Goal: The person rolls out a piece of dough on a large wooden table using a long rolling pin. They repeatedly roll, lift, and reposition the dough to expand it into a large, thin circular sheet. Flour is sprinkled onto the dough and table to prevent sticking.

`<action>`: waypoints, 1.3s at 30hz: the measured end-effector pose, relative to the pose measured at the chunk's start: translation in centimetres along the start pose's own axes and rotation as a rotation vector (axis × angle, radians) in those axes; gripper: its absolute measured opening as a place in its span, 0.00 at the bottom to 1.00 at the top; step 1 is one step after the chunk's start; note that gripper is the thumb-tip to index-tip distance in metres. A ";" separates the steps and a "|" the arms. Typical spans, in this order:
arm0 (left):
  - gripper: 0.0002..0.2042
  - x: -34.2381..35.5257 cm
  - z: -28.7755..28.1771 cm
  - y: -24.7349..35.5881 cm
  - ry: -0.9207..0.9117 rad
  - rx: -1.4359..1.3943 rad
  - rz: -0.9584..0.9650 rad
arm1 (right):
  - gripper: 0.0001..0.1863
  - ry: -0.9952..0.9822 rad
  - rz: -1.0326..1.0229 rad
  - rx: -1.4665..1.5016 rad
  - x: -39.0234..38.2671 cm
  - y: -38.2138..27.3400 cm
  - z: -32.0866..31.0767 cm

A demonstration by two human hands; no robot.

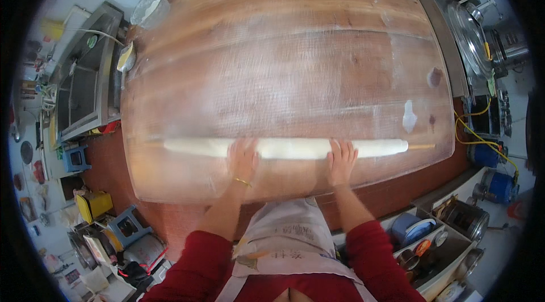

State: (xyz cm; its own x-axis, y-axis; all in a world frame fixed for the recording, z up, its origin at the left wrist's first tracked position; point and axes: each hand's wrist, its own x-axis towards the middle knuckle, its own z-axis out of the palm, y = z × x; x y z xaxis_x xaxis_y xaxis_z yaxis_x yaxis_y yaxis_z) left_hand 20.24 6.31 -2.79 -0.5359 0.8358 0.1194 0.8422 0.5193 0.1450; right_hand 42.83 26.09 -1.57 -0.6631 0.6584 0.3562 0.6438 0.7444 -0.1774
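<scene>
A long white roll of dough (295, 147), wrapped around a thin wooden rolling pin (422, 146), lies crosswise near the front of a large wooden board (352, 75). The bare pin sticks out at both ends. My left hand (243, 157), with a yellow band at the wrist, rests flat on the roll left of its middle. To the right of the middle, my right hand (342, 161) lies on it too, fingers stretched over the top and slightly apart. Both palms press from above without wrapping around it. Flour whitens the board beyond the roll.
A clear tub (150, 10) stands by the board's far left corner. Below it, a scoop (126, 58) holds pale powder at the left edge. A metal sink (85, 80) is further left. Pots with a large lid (468, 29) line the right. Blue stools (129, 229) stand at lower left.
</scene>
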 end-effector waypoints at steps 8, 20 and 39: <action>0.12 17.8 0.6 -2.5 -0.178 0.120 -0.150 | 0.16 -0.296 0.126 0.179 18.6 3.8 5.2; 0.13 35.2 1.6 -14.6 0.171 0.227 0.066 | 0.18 -0.307 -0.087 0.024 37.9 12.0 12.5; 0.12 -2.2 -4.2 -4.9 -0.293 -0.074 -0.442 | 0.21 -0.537 0.241 0.048 0.2 9.5 -3.2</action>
State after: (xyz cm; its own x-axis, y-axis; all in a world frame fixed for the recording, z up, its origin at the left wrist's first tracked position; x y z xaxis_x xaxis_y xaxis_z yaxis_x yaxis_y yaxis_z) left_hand 17.07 1.15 0.34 -0.7910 0.5601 -0.2463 0.5273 0.8282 0.1898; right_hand 50.07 32.90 -0.23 -0.6089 0.7645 -0.2116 0.7906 0.5629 -0.2411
